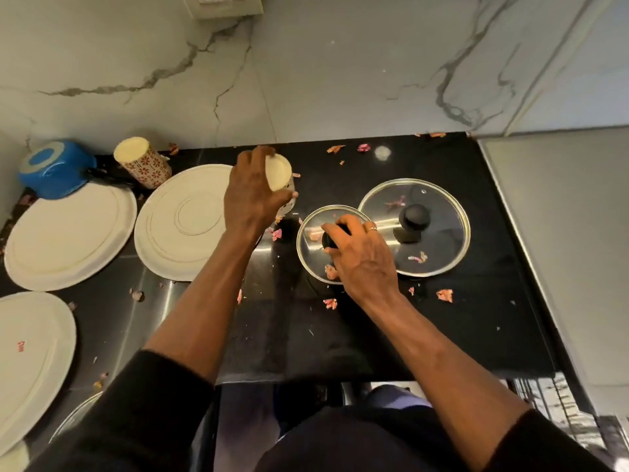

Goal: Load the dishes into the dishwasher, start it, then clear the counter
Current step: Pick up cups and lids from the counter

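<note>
On the black counter (442, 335) my left hand (252, 195) grips an upside-down white cup (279, 172) near the back wall. My right hand (360, 257) curls round the black knob of a small glass lid (308, 247). A larger glass lid (439, 229) with a black knob lies just right of it, overlapping its edge. Three white plates lie face down to the left: one (183, 223) beside my left hand, one (68, 236) farther left, one (30, 362) at the front left. A floral cup (143, 163) and a blue pot (56, 168) sit upside down at the back left.
Pink and orange scraps (444, 295) are scattered over the counter. A marble wall (340, 80) rises behind, with a socket (224, 5) at the top. A grey surface (561, 233) borders the counter on the right. A rack (558, 403) shows at the lower right.
</note>
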